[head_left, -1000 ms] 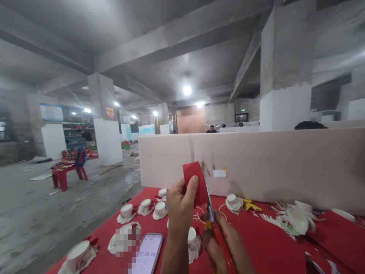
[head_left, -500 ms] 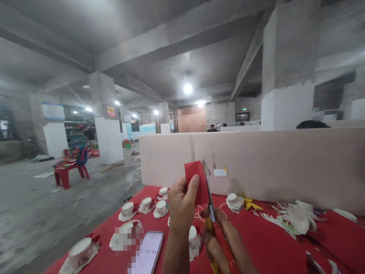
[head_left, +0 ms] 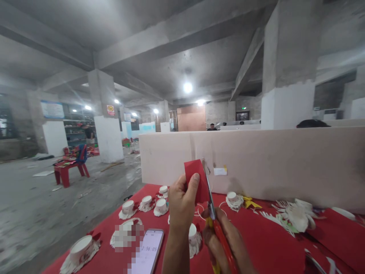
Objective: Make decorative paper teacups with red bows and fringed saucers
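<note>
while your left hand (head_left: 181, 201) pinches the red paper (head_left: 203, 188) between thumb and fingers, your right hand (head_left: 236, 241) has its fingers closed around the handles of the scissors (head_left: 219, 229), whose blades lie along the paper's right edge. you hold both above the red worktop (head_left: 268, 251), where a lit phone (head_left: 149, 245) lies near upturned white cups (head_left: 81, 245) with frilled edges, and a yellow piece (head_left: 251, 203) sits further back.

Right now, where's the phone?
Head view, bottom, left of centre: the phone lies on the red surface, between the left forearm and a partly pixelated white fringed piece.
</note>
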Tool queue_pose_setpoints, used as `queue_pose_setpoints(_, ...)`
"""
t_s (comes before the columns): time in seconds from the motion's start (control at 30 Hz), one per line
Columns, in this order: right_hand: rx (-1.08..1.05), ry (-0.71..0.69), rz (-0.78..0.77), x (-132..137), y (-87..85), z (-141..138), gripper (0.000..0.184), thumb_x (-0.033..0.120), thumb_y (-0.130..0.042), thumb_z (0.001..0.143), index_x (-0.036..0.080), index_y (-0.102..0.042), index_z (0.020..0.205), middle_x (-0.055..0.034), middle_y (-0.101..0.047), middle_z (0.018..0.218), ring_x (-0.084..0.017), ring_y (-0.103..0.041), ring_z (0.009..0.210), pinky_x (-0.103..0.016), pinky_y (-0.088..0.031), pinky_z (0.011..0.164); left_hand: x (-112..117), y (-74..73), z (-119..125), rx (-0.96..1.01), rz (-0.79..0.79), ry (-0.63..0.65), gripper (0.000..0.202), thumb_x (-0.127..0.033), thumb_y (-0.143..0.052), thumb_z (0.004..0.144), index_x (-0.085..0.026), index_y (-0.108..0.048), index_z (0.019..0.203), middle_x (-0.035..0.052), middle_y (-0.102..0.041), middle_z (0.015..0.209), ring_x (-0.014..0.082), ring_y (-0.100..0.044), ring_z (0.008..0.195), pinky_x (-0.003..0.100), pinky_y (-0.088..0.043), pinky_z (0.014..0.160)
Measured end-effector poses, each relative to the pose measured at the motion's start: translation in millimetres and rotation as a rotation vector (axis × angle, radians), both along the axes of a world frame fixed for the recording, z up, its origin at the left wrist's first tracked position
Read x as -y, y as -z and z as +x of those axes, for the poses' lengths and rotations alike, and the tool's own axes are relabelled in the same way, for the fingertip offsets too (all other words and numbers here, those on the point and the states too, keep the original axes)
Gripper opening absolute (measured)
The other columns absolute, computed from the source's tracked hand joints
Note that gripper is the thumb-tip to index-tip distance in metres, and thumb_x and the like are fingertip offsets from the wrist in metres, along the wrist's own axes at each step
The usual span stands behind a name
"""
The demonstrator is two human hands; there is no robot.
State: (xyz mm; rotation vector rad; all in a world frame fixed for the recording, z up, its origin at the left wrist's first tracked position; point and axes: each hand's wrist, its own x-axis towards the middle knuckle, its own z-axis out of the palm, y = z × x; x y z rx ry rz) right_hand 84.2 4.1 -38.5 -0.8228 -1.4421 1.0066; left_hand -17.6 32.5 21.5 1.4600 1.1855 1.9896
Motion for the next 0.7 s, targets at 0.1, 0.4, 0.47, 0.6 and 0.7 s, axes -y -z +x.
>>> queue_pose_setpoints(0.1,-0.045,-0.009,-0.01,3.0,-1.3,1.0,0.05,0.06,-0.058,0.072,0.022,-0.06,0.104,-0.0011,-0.058,0.064,-0.013,-0.049,0.05,-0.022,-0.044,0.048,-1.9,1.2,-0.7,-0.031,0.006,-0.02,0.039,-0.05,-0.054,0.079,-0.016,-0.05,0.059,-0.0029,-0.044,0.05,0.0082,-0.038,0.045,0.02,-0.029,0.042)
queue_pose_setpoints(0.4,-0.051,-0.032,0.003,2.1,0.6,5.3,0.051,0.061,-0.058,0.072,0.022,-0.059,0.105,-0.0012,-0.059,0.064,-0.015,-0.053,0.054,-0.023,-0.045,0.051,-0.9,0.8,-0.6,-0.08,0.008,-0.039,0.039,-0.049,-0.054,0.078,-0.017,-0.05,0.059,-0.0019,-0.045,0.052,0.0089,-0.038,0.047,0.02,-0.03,0.042)
queue_pose_setpoints(0.47,-0.048,-0.022,0.01,3.3,-0.1,4.2,0.05,0.06,-0.057,0.073,0.021,-0.06,0.104,-0.0013,-0.058,0.062,-0.014,-0.052,0.053,-0.023,-0.045,0.049,0.4,0.0,-0.6,-0.085,-0.001,-0.037,0.039,-0.049,-0.053,0.079,-0.017,-0.049,0.058,-0.002,-0.045,0.051,0.0089,-0.038,0.047,0.02,-0.03,0.042)
queue_pose_setpoints(0.6,-0.06,-0.027,-0.007,6.0,-3.4,3.4,0.051,0.061,-0.058,0.072,0.021,-0.061,0.103,-0.0002,-0.056,0.058,-0.014,-0.05,0.048,-0.022,-0.043,0.045,-0.4,1.1,0.1,-0.09,0.006,-0.044,0.038,-0.05,-0.054,0.078,-0.017,-0.05,0.059,-0.0017,-0.046,0.053,0.0092,-0.04,0.048,0.02,-0.031,0.043)
queue_pose_setpoints(0.7,-0.076,-0.039,-0.034,5.1,-4.8,4.6,0.053,0.062,-0.06,0.069,0.022,-0.061,0.104,-0.0001,-0.056,0.058,-0.014,-0.051,0.049,-0.023,-0.043,0.046,-2.2,2.6,0.8,-0.089,0.027,-0.064,0.04,-0.051,-0.055,0.077,-0.017,-0.05,0.058,-0.0021,-0.044,0.052,0.0088,-0.038,0.048,0.019,-0.031,0.042)
